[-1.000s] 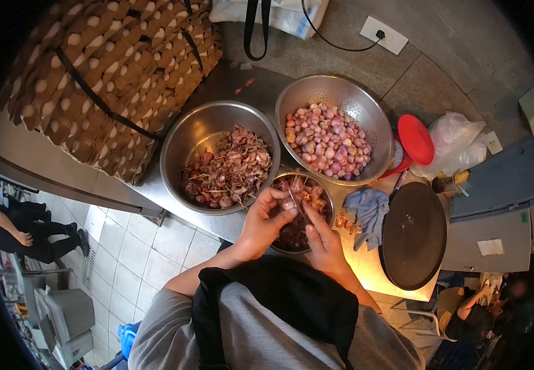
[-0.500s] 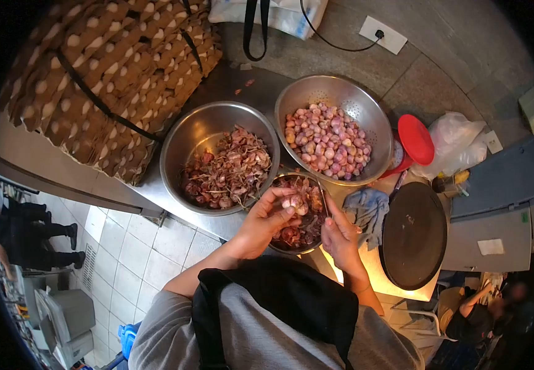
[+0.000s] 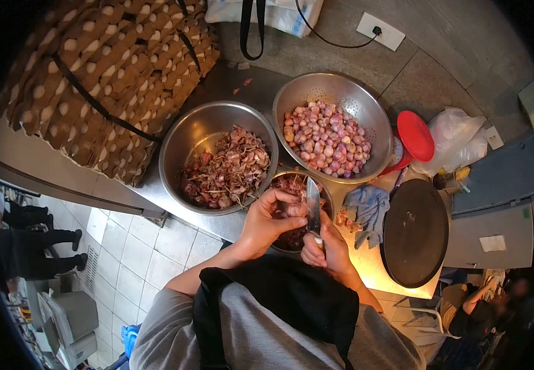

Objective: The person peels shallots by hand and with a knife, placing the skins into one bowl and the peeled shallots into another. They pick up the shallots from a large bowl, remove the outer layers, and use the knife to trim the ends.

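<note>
Over a small metal bowl (image 3: 325,196) of peels, my left hand (image 3: 272,219) is closed around a shallot (image 3: 293,210). My right hand (image 3: 330,250) grips a knife (image 3: 312,206) by its light handle, the blade pointing away from me and beside the shallot. Beyond my left hand stands a large steel bowl (image 3: 171,157) with unpeeled shallots and dry skins (image 3: 242,161). A steel colander (image 3: 364,98) behind the small bowl holds many peeled shallots (image 3: 327,139).
Stacked egg trays (image 3: 106,74) fill the back left. On the right are a blue-grey cloth (image 3: 369,209), a dark round pan (image 3: 415,234), a red scale (image 3: 415,137) and a plastic bag (image 3: 455,140). Other people appear at the far left and lower right.
The knife has turned so its blade faces up in view, and my right hand has moved slightly down and left. Peels now show beside the cloth.
</note>
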Motion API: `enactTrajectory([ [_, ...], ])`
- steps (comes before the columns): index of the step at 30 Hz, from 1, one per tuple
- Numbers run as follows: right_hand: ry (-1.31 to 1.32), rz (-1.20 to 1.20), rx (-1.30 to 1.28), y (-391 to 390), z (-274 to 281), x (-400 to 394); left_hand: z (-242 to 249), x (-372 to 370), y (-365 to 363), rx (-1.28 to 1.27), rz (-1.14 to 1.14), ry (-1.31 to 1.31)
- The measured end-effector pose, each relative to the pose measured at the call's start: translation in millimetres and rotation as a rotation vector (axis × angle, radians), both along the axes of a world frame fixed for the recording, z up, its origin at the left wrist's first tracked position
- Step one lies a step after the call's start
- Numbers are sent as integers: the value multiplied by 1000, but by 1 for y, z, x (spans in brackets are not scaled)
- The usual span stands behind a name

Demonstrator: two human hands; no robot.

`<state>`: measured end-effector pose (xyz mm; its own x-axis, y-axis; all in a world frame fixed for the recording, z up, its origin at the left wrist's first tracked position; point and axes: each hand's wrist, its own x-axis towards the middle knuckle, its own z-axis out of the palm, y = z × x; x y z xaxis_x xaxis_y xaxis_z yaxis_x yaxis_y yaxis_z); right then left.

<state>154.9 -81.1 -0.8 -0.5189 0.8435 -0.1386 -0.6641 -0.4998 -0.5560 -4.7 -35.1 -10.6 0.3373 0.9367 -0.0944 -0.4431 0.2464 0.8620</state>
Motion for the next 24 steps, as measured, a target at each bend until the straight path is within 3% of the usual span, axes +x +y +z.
enactTrajectory([
  [5,-52,-17,28,1,-1,-4,-1,8,-5,4,79,65],
  [8,-92,-40,72,2,-2,-6,-11,16,-13,139,99,153],
  [14,-196,-92,145,2,-8,-7,3,14,-11,97,79,144],
  [17,-368,-193,179,1,-8,-10,1,13,-12,125,58,198],
  [24,-244,-170,70,0,-5,2,3,14,-15,40,-39,107],
])
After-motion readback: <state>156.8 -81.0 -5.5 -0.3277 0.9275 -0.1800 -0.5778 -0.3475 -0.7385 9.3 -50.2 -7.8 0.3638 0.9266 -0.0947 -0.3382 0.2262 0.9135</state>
